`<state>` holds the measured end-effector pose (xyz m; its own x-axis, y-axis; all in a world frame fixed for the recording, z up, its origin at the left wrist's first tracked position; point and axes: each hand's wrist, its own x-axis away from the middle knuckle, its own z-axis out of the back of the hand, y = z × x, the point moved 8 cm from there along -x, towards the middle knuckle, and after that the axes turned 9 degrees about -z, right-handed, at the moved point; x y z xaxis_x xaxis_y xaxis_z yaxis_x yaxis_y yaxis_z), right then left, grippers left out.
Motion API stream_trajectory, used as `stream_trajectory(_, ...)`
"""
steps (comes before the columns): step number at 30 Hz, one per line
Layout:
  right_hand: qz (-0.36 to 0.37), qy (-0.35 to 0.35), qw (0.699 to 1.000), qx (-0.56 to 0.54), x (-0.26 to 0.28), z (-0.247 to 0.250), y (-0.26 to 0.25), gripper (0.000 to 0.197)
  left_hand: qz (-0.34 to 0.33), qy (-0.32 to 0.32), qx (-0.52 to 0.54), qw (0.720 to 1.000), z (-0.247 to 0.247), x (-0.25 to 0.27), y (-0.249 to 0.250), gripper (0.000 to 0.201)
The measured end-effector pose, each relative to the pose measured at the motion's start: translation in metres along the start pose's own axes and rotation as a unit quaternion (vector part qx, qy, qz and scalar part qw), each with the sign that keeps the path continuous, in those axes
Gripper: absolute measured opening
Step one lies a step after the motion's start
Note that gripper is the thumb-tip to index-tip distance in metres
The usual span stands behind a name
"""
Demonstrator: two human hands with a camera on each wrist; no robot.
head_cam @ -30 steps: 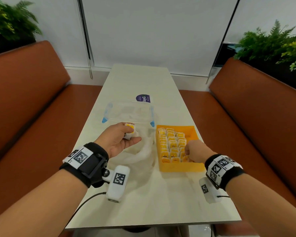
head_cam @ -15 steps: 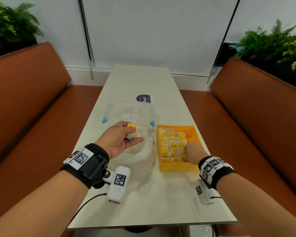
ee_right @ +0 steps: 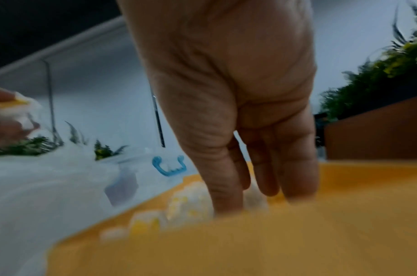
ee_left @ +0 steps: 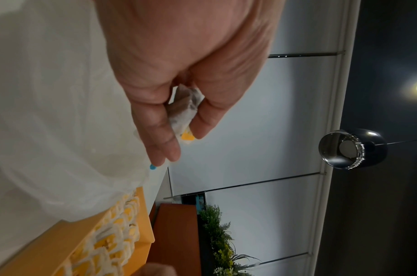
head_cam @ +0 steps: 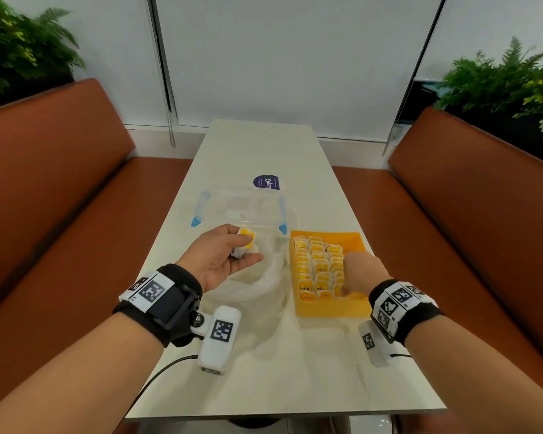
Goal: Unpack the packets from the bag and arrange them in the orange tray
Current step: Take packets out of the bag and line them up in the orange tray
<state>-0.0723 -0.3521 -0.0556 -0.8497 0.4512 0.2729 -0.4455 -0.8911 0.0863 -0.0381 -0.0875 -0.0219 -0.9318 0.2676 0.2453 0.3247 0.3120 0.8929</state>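
My left hand (head_cam: 224, 256) hovers over the crumpled white plastic bag (head_cam: 264, 278) and pinches a small bunch of white packets with yellow labels (head_cam: 246, 240). The left wrist view shows those packets (ee_left: 182, 110) squeezed between thumb and fingers (ee_left: 155, 121). To the right lies the orange tray (head_cam: 329, 310), with several packets (head_cam: 317, 264) standing in rows. My right hand (head_cam: 361, 270) reaches into the tray's right side. Its fingers (ee_right: 294, 168) point straight down among the packets (ee_right: 191, 203). The tray wall (ee_right: 226, 242) hides their tips.
A clear plastic box with blue clips (head_cam: 239, 208) stands behind the bag, and a purple sticker (head_cam: 265, 182) lies beyond it. Brown benches (head_cam: 60, 189) run along both sides of the narrow table (head_cam: 264, 386). Plants (head_cam: 499, 83) stand behind the benches.
My right hand has slid from the tray's front edge further into the tray, along its right side. The left hand has lifted slightly, still holding the packets.
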Motion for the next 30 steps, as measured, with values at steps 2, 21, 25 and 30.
stream_trajectory(2, 0.02, 0.037, 0.999, -0.028, 0.012, 0.031, -0.012, 0.03, 0.0, -0.007, 0.002, 1.0, -0.002, 0.0, -0.002, 0.004)
stream_trajectory(21, 0.297, 0.033, 0.886, -0.356, 0.081, 0.113, -0.129, 0.003, -0.005, -0.063, 0.001, 0.998, -0.011, 0.005, 0.001, 0.031)
stream_trajectory(25, 0.278, 0.058, 0.882, -0.376, 0.081, 0.115, -0.124, 0.009, 0.001, -0.099, -0.02, 0.995, -0.022, 0.008, 0.0, 0.018)
stream_trajectory(30, 0.245, 0.082, 0.874, -0.412, 0.075, 0.119, -0.111, 0.011, 0.008, -0.108, -0.013, 0.994, -0.025, 0.007, -0.002, 0.008)
